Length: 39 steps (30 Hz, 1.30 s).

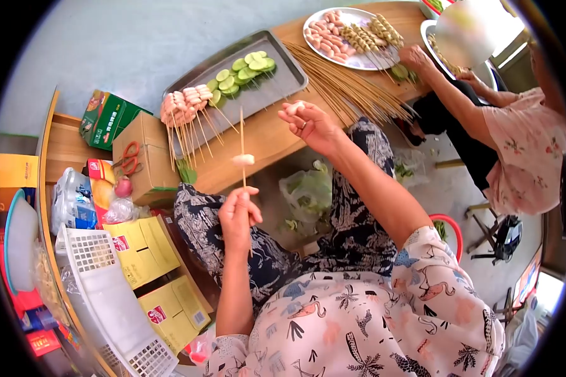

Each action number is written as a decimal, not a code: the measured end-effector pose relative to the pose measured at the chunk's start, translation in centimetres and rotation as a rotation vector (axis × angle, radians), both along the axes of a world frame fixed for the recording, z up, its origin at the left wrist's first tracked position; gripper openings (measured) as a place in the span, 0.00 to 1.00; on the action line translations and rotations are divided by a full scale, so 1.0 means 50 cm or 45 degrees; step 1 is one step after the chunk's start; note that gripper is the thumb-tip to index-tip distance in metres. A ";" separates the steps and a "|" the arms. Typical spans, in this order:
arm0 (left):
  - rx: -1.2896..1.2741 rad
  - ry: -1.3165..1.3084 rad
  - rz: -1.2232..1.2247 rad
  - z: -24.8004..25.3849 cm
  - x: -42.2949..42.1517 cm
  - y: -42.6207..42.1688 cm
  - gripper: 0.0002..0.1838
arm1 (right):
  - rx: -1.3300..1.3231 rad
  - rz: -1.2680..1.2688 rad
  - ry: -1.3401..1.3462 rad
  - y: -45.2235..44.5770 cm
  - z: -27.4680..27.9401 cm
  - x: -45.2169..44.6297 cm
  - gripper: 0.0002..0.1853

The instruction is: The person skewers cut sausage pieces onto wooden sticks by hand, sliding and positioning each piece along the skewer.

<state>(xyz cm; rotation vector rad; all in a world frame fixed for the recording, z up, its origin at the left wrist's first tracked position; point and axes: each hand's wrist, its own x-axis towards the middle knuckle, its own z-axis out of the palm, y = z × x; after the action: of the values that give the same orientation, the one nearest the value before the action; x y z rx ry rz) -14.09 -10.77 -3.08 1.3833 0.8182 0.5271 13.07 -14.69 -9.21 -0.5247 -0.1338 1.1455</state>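
Observation:
My left hand (238, 217) is closed round the lower part of a wooden skewer (243, 135), held upright over my lap with one pale pink sausage piece (243, 160) threaded on it. To the right, my right hand (308, 125) pinches another small pale piece (295, 107) between thumb and fingers, apart from the skewer. Beyond my hands, a grey metal tray (248, 98) holds skewered pink pieces (185, 105) at its left end and skewered green slices (240, 72). A pile of bare skewers (352, 85) lies right of the tray.
An oval plate (362, 61) with loose pieces and finished skewers stands at the back. At right, another person's hand (415, 58) reaches to its edge. Cartons (146, 154), red scissors (129, 158) and a white basket (110, 289) are at left. A plastic bag (307, 195) lies below the table.

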 end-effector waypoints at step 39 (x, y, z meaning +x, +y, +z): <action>-0.110 0.070 -0.284 -0.040 0.021 -0.081 0.14 | 0.122 -0.020 -0.141 -0.024 0.011 -0.033 0.25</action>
<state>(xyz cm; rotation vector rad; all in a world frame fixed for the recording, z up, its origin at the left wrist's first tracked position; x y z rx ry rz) -13.03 -14.80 -5.06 1.3934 0.7115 0.2790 11.43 -15.90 -8.64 -0.5034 -0.2784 1.0889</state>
